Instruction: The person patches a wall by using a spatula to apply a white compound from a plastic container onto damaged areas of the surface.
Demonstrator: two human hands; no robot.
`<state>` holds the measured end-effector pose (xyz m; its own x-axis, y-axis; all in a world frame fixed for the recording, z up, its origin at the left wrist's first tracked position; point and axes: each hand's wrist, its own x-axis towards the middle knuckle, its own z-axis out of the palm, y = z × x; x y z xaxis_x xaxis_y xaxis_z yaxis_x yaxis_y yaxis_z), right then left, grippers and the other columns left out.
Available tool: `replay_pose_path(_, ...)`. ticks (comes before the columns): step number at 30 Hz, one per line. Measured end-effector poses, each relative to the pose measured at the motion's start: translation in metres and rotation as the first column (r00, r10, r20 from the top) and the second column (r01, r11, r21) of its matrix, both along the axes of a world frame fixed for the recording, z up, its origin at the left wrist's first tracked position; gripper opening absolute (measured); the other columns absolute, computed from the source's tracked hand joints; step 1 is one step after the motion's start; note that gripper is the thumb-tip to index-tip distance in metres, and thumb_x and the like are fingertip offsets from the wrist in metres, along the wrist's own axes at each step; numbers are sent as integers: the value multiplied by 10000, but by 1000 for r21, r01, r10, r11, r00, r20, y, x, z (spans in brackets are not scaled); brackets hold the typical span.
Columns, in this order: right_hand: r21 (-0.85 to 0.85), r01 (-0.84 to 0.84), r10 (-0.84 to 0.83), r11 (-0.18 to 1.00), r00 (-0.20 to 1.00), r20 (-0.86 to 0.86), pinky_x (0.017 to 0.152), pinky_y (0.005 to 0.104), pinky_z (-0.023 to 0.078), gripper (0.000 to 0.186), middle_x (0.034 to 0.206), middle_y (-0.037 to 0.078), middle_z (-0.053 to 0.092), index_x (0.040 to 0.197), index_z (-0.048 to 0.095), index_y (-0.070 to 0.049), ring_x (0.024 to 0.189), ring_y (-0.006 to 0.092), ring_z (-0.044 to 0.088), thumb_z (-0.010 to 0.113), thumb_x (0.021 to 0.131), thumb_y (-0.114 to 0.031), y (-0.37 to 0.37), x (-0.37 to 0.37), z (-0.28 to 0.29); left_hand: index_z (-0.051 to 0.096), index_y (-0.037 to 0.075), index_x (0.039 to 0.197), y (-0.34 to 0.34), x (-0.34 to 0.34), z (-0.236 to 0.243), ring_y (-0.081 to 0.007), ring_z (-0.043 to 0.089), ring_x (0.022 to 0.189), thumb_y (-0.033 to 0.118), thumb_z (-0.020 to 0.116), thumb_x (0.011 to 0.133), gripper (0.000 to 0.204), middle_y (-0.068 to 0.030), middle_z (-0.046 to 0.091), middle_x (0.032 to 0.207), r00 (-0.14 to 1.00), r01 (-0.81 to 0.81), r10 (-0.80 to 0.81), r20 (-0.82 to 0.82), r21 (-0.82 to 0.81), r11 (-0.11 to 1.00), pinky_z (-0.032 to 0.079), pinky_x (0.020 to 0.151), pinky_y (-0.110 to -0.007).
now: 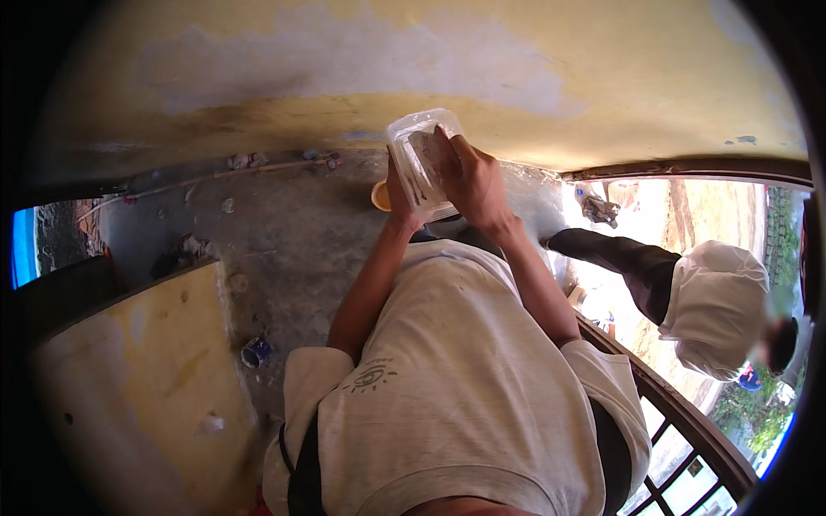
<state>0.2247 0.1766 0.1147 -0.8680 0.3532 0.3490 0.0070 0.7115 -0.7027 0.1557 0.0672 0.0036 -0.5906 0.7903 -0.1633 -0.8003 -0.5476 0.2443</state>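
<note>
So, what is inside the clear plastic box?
Both hands, left and right, hold the clear plastic box. Something dark shows inside; the right hand covers most, so it cannot be identified.

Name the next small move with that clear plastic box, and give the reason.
Probably draw the right hand out of the clear plastic box slowly, because its fingers reach inside while the left hand grips the tilted box from below.

Grey concrete floor with a crushed can, an orange cup, perhaps scattered litter.

Both hands — left hand, right hand — hold a clear plastic container above grey floor.
</note>
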Motion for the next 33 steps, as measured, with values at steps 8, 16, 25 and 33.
replay_pose_path(8,-50,218,-212,975,971,110,571,485,466,92,770,247,624,902,526,5,686,441,618,587,882,-62,20,13,0,402,96,1443,17,7,19,-287,550,1230,678,260,971,763,-119,532,1371,998,9,-20,-65,-171,985,463,1023,-455)
replay_pose_path(16,-108,264,-250,958,960,128,537,364,475,98,659,229,580,934,580,33,526,342,563,555,884,-47,51,24,9,366,86,1462,46,20,22,-289,549,1234,717,259,946,822,-133,527,1375,992,87,-104,-75,-199,976,463,1029,-461)
replay_pose_path(25,32,258,-259,966,946,194,569,503,488,99,733,243,638,935,559,-8,657,437,624,570,879,-88,99,48,10,358,104,1474,105,45,25,-297,530,1254,735,281,930,837,-127,508,1397,987,133,-150,-55,-234,963,435,1052,-474)
replay_pose_path(33,-542,307,-337,782,940,47,601,266,461,159,740,62,632,1014,593,3,612,102,550,618,933,-130,151,84,17,408,117,1436,134,57,31,-289,526,1252,546,284,1011,616,-102,505,1390,992,129,-128,14,-153,980,455,1032,-512)
